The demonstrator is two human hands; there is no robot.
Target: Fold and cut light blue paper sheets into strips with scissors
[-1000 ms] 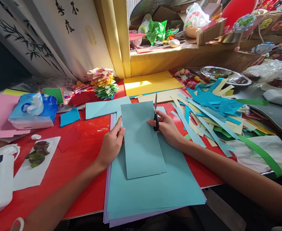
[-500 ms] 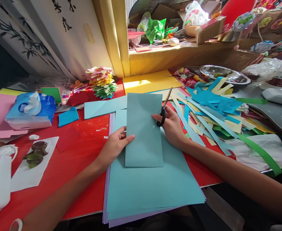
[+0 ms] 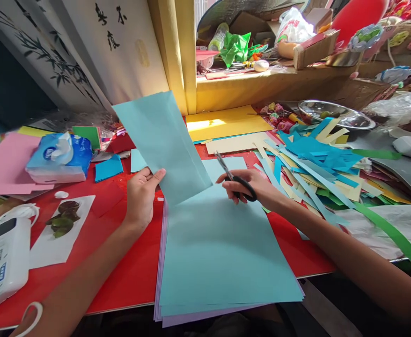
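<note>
I had my left hand (image 3: 140, 196) pinching the folded teal sheet (image 3: 163, 140) uncut above the paper stack (image 3: 223, 252), my right hand (image 3: 253, 187) fingers gripping closed scissors (image 3: 234, 178) beside it, cutting not yet begun.

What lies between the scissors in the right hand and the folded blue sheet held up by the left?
Nothing visible. The scissors in the right hand point at the sheet in the left hand, with only open air between, above the paper stack.
</note>
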